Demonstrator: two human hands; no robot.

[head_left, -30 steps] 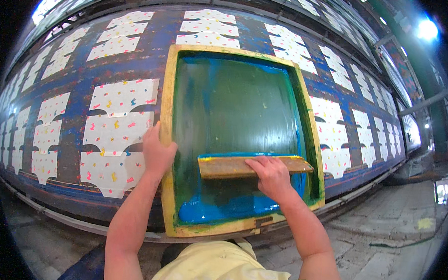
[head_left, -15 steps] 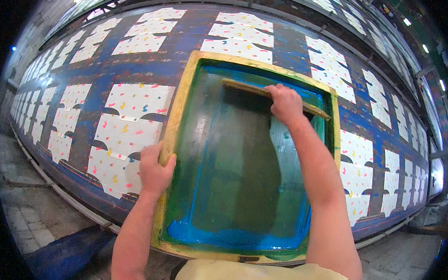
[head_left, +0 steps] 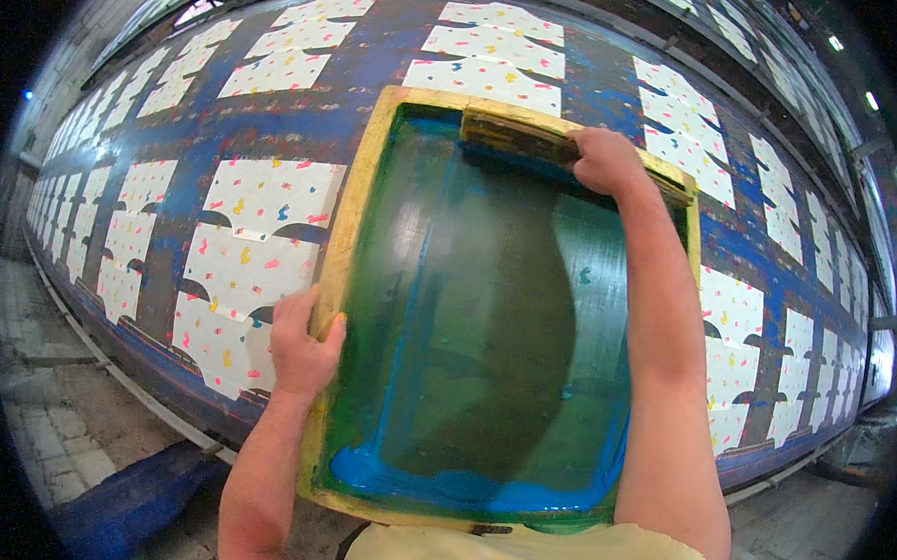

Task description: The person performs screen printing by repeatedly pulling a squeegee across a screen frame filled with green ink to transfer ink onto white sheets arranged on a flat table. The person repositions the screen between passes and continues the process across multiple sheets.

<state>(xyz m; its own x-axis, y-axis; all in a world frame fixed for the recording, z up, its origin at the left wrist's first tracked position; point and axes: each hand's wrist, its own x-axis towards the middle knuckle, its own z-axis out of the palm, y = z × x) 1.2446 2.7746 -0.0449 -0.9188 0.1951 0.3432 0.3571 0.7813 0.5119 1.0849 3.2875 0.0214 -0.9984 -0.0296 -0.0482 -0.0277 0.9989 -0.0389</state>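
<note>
At far end of yellow rect. wooden screen frame (head_left: 356,206), R hand (head_left: 611,162) gripping long brown wooden squeegee (head_left: 515,136); L hand (head_left: 306,344) clasping frame's L edge; wet blue ink (head_left: 460,485) along nr. end.

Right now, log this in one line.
left hand: grips yellow rectangular wooden frame | right hand: holds brown wooden squeegee, frame's far end | blue ink: near end

Yellow frame (head_left: 355,212), green screen (head_left: 497,312), blue ink (head_left: 464,487), white panels (head_left: 254,257) scattered pink and yellow, apparently brownish squeegee (head_left: 515,137)
</note>
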